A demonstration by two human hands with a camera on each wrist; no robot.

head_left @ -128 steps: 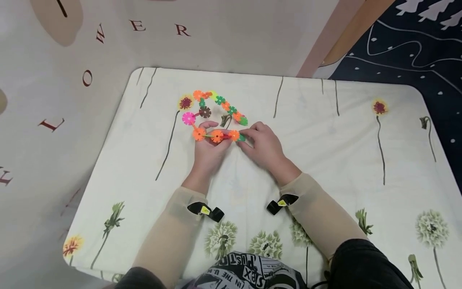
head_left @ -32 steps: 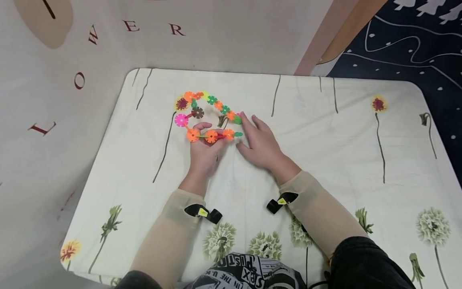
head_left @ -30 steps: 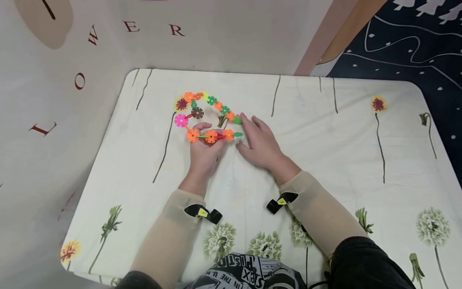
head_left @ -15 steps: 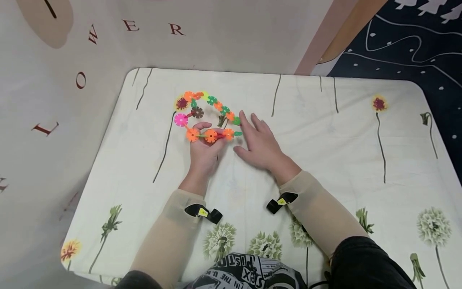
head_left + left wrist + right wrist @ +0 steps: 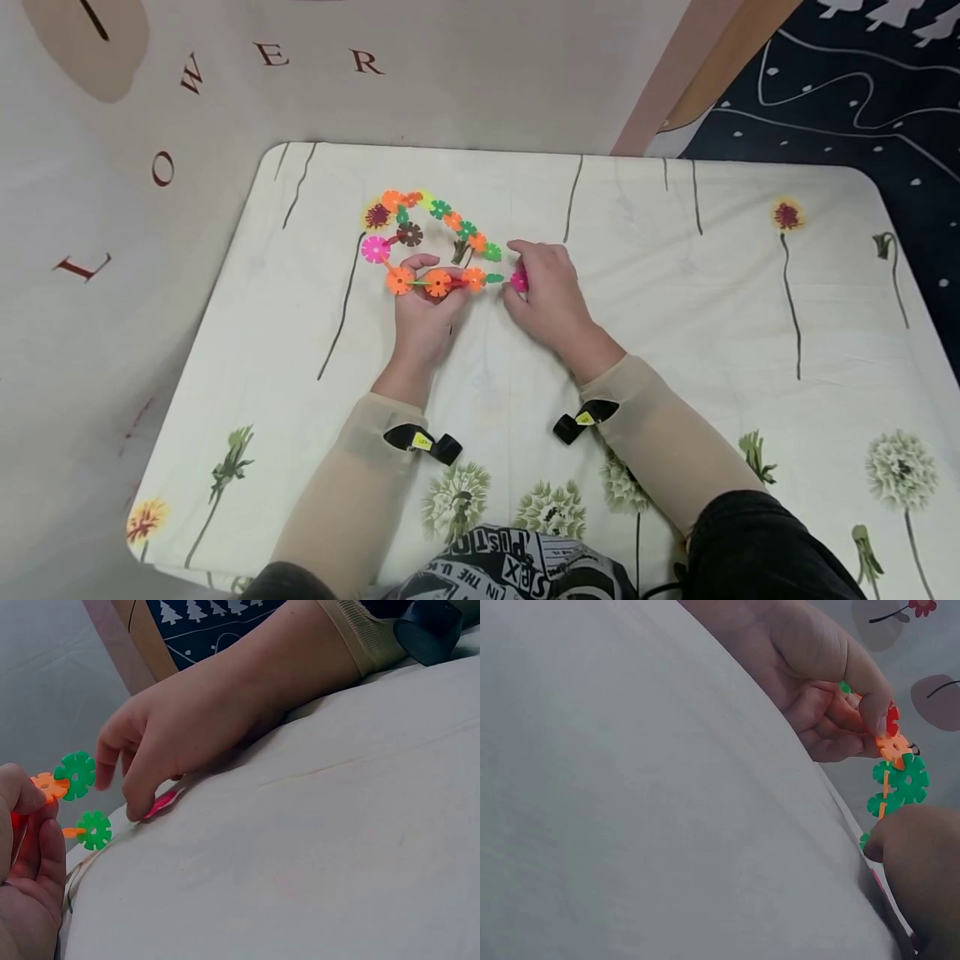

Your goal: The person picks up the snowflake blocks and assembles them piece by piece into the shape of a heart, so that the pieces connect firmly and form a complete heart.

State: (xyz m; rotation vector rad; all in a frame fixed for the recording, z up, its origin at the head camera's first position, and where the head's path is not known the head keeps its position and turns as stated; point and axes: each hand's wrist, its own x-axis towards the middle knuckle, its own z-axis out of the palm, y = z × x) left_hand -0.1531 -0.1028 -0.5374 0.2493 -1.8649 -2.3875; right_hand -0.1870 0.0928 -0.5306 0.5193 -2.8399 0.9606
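Observation:
My left hand [image 5: 426, 321] grips a chain of interlocking plastic snowflake discs [image 5: 400, 281] by its near run, around the orange and red discs. The chain bends in an open loop on the left and back, with one pink disc [image 5: 376, 249] and a brown disc [image 5: 409, 234] in it. Each of its two ends is a green disc; one green end disc [image 5: 492, 252] lies behind the other. To the right of these ends, my right hand [image 5: 551, 292] pinches a loose pink snowflake disc [image 5: 519, 281] low at the tabletop. The left wrist view shows this pink disc [image 5: 161, 803] partly hidden by the thumb.
A white cloth with printed flowers covers the table [image 5: 675, 317]. A pale lettered wall covering [image 5: 465, 83] rises behind and at the left. Dark patterned fabric [image 5: 847, 108] hangs at the back right.
The right hand has left the chain's green end, its fingers first straightening beside the far end, now curling around the loose pink disc. The left hand keeps its hold.

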